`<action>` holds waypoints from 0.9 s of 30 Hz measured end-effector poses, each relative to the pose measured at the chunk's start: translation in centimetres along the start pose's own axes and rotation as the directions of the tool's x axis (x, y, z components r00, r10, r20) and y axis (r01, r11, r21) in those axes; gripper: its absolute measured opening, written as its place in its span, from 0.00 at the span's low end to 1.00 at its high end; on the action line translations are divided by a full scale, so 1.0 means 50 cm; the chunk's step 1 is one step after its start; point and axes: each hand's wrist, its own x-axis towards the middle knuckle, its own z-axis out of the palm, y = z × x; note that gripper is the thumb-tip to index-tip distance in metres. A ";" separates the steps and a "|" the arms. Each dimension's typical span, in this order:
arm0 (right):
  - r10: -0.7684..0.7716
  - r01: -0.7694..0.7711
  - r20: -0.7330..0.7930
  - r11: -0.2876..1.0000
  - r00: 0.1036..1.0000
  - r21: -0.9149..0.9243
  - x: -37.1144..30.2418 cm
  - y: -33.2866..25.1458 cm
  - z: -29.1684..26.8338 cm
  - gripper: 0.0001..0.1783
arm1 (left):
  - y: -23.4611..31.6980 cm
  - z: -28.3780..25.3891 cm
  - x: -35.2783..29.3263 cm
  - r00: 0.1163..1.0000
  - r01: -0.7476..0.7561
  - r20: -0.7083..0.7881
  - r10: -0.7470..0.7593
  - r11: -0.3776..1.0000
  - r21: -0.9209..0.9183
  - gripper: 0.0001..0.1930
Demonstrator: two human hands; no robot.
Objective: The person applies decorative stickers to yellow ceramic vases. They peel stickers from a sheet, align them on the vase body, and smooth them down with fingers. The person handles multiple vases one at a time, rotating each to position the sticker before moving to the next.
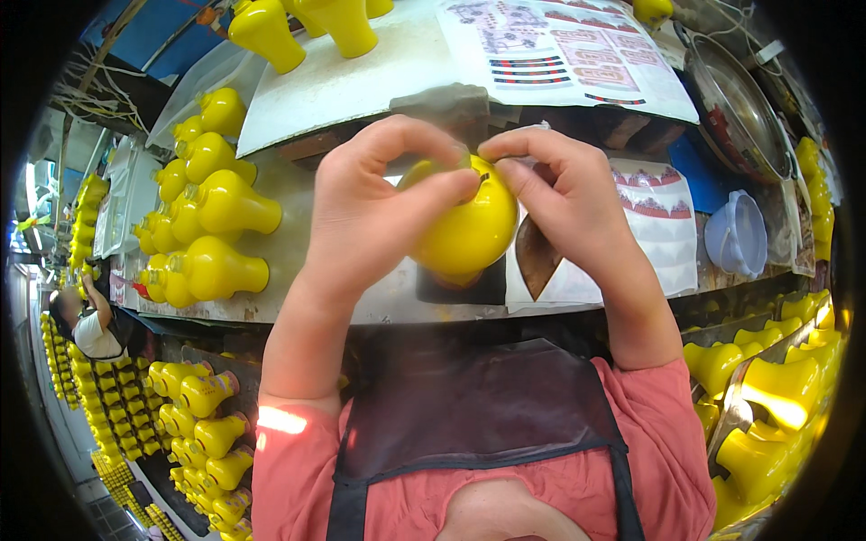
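Note:
A glossy yellow vase (465, 236) stands in front of me at the table's near side, seen from above. My left hand (374, 194) curves round its left side, thumb and forefinger brought together at the narrow top. From the other side my right hand (564, 185) meets it there, also in a pinch. A small dark mark shows between the fingertips; whatever they pinch is too small to make out. Under the vase lies a dark pad (437, 288). Beside it, below my right hand, is a brown pointed flat piece (538, 261).
Several yellow vases (236, 203) lie on their sides at the left; others (347, 25) stand on the raised white board. Printed decal sheets (564, 68) lie there, with another sheet (657, 230) near a pale blue bucket (737, 236). A round metal pan (740, 108) leans far right. A person (97, 329) is far left.

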 end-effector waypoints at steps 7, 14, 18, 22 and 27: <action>0.189 -0.195 0.057 0.973 0.980 0.126 -0.012 0.013 -0.011 0.11 | -0.027 -0.006 -0.008 0.995 -0.051 -0.097 0.030 0.973 -0.226 0.09; -0.298 0.298 0.020 0.942 0.954 -0.156 0.032 0.017 0.010 0.07 | -0.047 -0.024 -0.005 0.995 0.004 -0.097 -0.035 0.954 -0.301 0.08; -0.435 0.443 0.110 0.813 0.893 -0.378 0.066 0.009 0.013 0.04 | -0.060 -0.029 0.003 0.998 0.044 -0.023 -0.054 0.946 -0.322 0.11; -0.465 0.494 0.170 0.786 0.869 -0.372 0.095 0.004 0.016 0.04 | -0.078 -0.048 0.010 0.999 0.049 0.029 -0.042 0.957 -0.287 0.17; -0.428 0.486 0.231 0.764 0.874 -0.423 0.118 -0.005 0.017 0.06 | -0.093 -0.059 0.016 0.995 0.090 0.062 -0.074 0.947 -0.308 0.20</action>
